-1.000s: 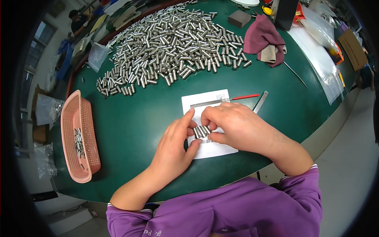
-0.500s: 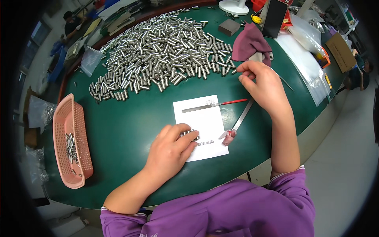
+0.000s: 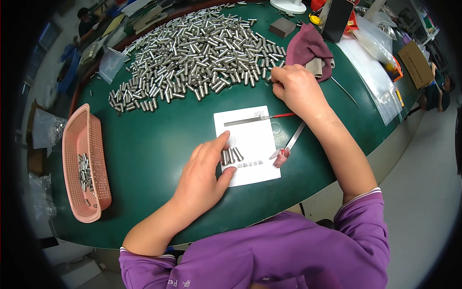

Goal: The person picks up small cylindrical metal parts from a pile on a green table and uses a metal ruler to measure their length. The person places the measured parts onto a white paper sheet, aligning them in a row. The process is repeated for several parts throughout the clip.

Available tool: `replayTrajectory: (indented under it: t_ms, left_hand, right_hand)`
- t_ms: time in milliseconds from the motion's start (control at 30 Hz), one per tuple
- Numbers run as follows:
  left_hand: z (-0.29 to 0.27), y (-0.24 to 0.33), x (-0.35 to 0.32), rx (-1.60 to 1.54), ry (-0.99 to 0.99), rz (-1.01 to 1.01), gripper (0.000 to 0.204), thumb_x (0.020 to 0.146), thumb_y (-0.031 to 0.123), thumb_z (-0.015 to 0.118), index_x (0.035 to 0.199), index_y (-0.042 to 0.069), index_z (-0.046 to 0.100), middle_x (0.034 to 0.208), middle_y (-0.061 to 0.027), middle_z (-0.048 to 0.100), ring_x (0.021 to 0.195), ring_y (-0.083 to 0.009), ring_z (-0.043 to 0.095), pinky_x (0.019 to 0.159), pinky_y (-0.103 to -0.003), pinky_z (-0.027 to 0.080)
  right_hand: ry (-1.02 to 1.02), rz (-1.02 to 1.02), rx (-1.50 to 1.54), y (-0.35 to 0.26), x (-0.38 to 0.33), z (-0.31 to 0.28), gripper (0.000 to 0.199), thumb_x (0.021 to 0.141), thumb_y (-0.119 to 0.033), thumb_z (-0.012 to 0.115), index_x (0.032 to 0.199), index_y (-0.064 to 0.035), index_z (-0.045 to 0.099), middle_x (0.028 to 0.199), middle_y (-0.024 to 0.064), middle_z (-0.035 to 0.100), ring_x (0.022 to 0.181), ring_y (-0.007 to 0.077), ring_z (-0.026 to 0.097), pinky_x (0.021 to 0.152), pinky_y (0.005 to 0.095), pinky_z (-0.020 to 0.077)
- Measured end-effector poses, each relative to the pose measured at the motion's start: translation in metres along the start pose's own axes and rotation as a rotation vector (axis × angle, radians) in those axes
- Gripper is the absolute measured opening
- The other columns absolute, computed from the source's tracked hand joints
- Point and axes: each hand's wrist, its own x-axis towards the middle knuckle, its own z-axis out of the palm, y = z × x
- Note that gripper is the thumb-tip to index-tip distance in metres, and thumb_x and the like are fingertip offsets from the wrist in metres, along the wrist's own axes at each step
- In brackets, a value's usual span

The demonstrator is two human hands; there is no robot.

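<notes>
My left hand rests over the left edge of a white printed sheet, thumb and fingers apart. Between them lie several short metal pins, side by side on the paper. Out at the right edge of a large heap of similar pins, my right hand has its fingers curled together. Whatever its fingertips pinch, if anything, is hidden. A flat file with a red handle lies across the top of the sheet, the handle's end under my right forearm. Beside the sheet is a metal strip with a wrapped end.
A pink perforated basket holding some pins stands at the left on the green table. Beyond my right hand are a maroon cloth, a grey block and a phone. Clear plastic bags lie at the right.
My left fingers have spread apart, uncovering the pins on the sheet. My right hand has moved left to the heap's edge, and its fingers have curled in.
</notes>
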Motion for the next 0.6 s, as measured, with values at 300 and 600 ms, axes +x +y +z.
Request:
replayTrajectory:
  t_ms: [300,600]
  left_hand:
    - [-0.003,-0.001,-0.001,-0.045,-0.053,-0.075,0.073,0.070,-0.002,0.070,0.136,0.003,0.037,0.106,-0.0093,0.057,0.082,-0.0195,0.053,0.072,-0.030,0.047]
    - [-0.017,0.006,0.002,-0.083,-0.158,-0.126,0.065,0.071,-0.010,0.061,0.131,0.002,0.039,0.110,-0.0117,0.052,0.083,-0.0207,0.055,0.074,-0.031,0.048]
  right_hand:
    - [-0.203,-0.126,0.534,-0.059,-0.019,-0.037,0.011,0.069,-0.005,0.066,0.080,-0.0040,0.063,0.070,0.0080,0.061,0.070,0.0232,0.059,0.065,0.0335,0.0485]
    - [-0.461,-0.223,0.604,-0.068,-0.035,-0.025,0.010,0.072,-0.004,0.065,0.082,-0.0069,0.064,0.076,0.0065,0.064,0.073,0.0261,0.060,0.073,0.0357,0.0477]
